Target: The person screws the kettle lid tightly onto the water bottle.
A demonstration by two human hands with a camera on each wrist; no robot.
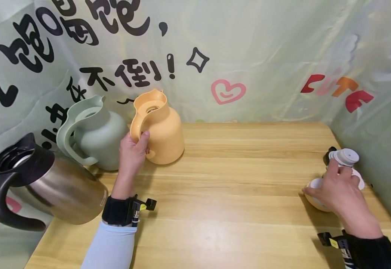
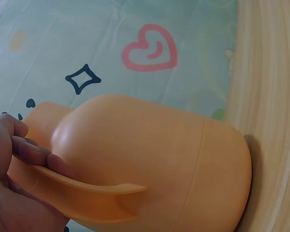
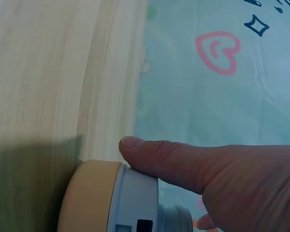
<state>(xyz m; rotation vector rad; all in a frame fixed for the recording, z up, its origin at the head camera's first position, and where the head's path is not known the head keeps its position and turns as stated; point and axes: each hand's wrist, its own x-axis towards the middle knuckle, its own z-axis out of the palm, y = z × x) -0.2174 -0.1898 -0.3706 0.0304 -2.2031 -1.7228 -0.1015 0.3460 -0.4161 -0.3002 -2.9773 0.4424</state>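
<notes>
My left hand (image 1: 133, 153) grips the handle of an orange thermos jug (image 1: 165, 138), which stands at the back left of the table with its mouth uncovered. The left wrist view shows my fingers curled round the upper part of the handle (image 2: 101, 188). Over on the right side, my right hand (image 1: 341, 190) holds a jug lid (image 1: 318, 203) with an orange top and a white threaded plug. That lid lies upside down, orange side toward the table, and my thumb (image 3: 145, 150) presses its rim. My other fingers partly hide it in the head view.
Left of the orange jug stand a green jug (image 1: 104, 138) and a steel jug (image 1: 67, 186) with a black handle, both uncovered. A white threaded lid (image 1: 347, 157) with a black part sits just beyond my right hand, beside another pale lid (image 1: 358, 179). A printed cloth (image 1: 266, 74) hangs behind the wooden table (image 1: 232, 194).
</notes>
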